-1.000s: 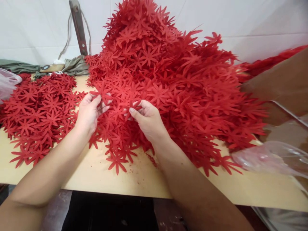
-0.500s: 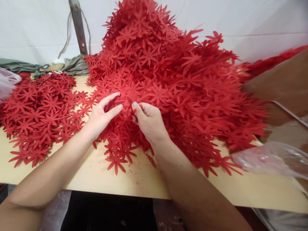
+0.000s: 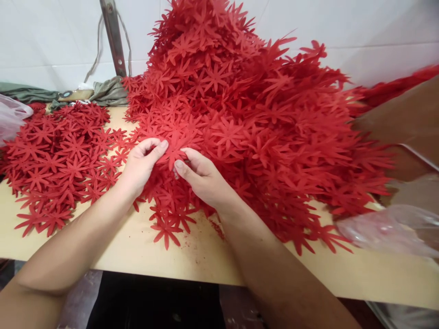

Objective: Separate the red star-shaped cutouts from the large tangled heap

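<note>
A red flower-shaped piece with long narrow petals is held up in front of the large red heap. My left hand pinches its left side between thumb and forefinger. On its other side, my right hand has its thumb and forefinger a little apart at the petals; whether the fingers touch the piece is hard to tell. Loose red flower pieces lie on the table below the hands. At the left is a lower, darker red pile.
Cloths and a metal bar are at the back left by the tiled wall. A plastic bag sits at the left edge. Cardboard and clear plastic stand at the right of the table.
My left hand's fingers have closed onto a flower piece. My right hand has moved slightly left, its thumb and finger now farther apart. The small red bit at its fingertips no longer shows.
</note>
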{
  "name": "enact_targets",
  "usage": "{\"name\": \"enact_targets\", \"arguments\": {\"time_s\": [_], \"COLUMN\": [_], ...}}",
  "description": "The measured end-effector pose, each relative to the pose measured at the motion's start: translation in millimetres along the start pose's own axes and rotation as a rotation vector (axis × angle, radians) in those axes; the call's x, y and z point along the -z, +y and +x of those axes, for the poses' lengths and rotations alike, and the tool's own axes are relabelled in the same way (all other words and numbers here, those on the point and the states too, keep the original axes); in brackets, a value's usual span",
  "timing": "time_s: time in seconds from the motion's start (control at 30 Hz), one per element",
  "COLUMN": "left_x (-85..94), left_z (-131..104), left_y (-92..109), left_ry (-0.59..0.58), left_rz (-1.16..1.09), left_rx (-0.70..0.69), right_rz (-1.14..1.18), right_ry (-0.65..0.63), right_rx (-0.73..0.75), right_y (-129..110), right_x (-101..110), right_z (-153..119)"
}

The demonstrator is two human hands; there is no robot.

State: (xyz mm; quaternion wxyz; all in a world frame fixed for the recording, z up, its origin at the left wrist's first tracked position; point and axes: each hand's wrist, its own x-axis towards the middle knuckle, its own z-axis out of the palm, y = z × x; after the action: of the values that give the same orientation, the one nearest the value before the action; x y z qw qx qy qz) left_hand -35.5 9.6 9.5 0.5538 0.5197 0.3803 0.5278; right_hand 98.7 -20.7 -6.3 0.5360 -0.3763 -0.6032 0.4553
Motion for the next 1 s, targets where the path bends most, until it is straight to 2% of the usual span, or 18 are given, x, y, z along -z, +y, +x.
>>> {"name": "enact_targets", "arguments": {"time_s": [0.1, 0.23, 0.33, 0.53, 0.73, 1.0], "left_x": [6.8, 18.2, 20.5, 13.6, 11.2, -0.1], "left_z": [6, 16, 18, 12, 7, -8], "left_y": [1, 6, 8, 5, 5, 15], "left_ry": [0.097, 0.211, 0.215, 0.170, 0.033, -0.233], "left_rz": [-0.087, -0.200, -0.215, -0.177, -0.112, 0.091], "left_rx": [-0.001, -0.024, -0.009, 0.007, 0.007, -0.068], "right_rz": [0.029, 0.057, 0.049, -0.083, -0.087, -0.050], "right_ry": [0.014, 0.158, 0.220, 0.322, 0.385, 0.223], "right_rx": [-0.063, -0.109, -0.114, -0.060, -0.080, -0.039], "right_y": [1, 6, 8, 8, 6, 1], "right_x": [4, 10, 13, 13, 14, 6], "right_z": [1, 4, 5, 4, 5, 3]}}
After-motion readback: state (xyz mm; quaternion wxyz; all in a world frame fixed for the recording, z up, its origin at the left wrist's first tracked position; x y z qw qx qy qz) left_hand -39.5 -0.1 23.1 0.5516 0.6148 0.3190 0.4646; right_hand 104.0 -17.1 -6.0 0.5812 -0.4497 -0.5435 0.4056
